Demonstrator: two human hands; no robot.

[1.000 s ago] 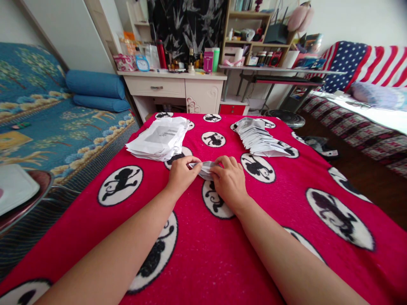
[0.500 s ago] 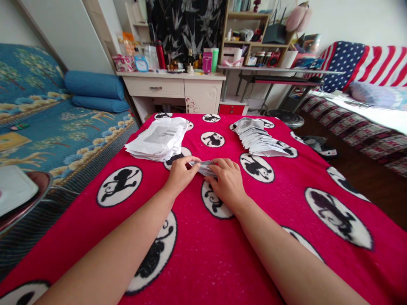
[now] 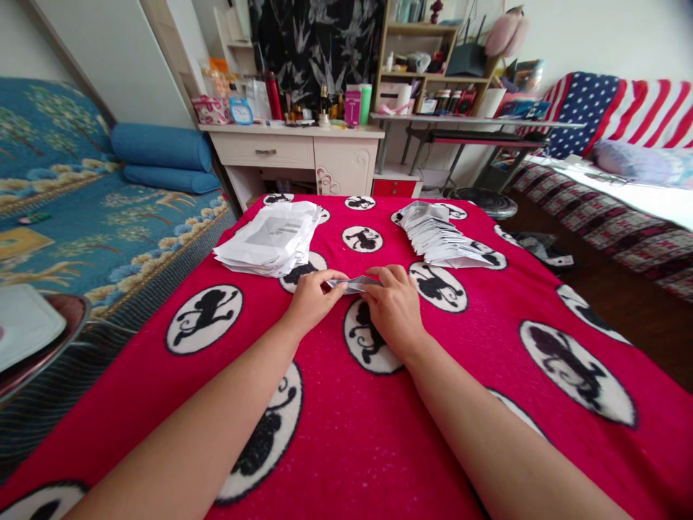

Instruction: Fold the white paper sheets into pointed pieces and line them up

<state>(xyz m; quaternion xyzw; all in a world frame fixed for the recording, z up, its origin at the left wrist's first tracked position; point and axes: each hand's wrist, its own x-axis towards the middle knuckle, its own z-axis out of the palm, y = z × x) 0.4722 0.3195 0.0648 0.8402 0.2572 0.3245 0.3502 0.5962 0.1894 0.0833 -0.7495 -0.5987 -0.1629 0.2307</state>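
Note:
A narrow folded piece of paper [image 3: 354, 284], white and grey, is held level between my two hands near the middle of the red cloth [image 3: 336, 426]. My left hand [image 3: 317, 300] pinches its left end between thumb and fingers. On the other end, my right hand [image 3: 394, 303] is closed with its fingers bent over the paper, hiding that part. Beyond my left hand lies a loose stack of white printed sheets [image 3: 271, 238]. Past my right hand is a fanned row of folded papers [image 3: 441, 235].
Black-and-white monkey ovals pattern the cloth-covered table. A white dresser [image 3: 265, 148] with bottles stands behind it, beside a desk with shelves [image 3: 422, 72]. A blue sofa [image 3: 108, 209] is on the left, a bed [image 3: 611, 224] on the right. A round tray [image 3: 70, 321] sits at the left edge.
The folded paper has turned more level and looks narrower. My left hand has shifted slightly right, and my right hand's fingers have moved a little right along the paper.

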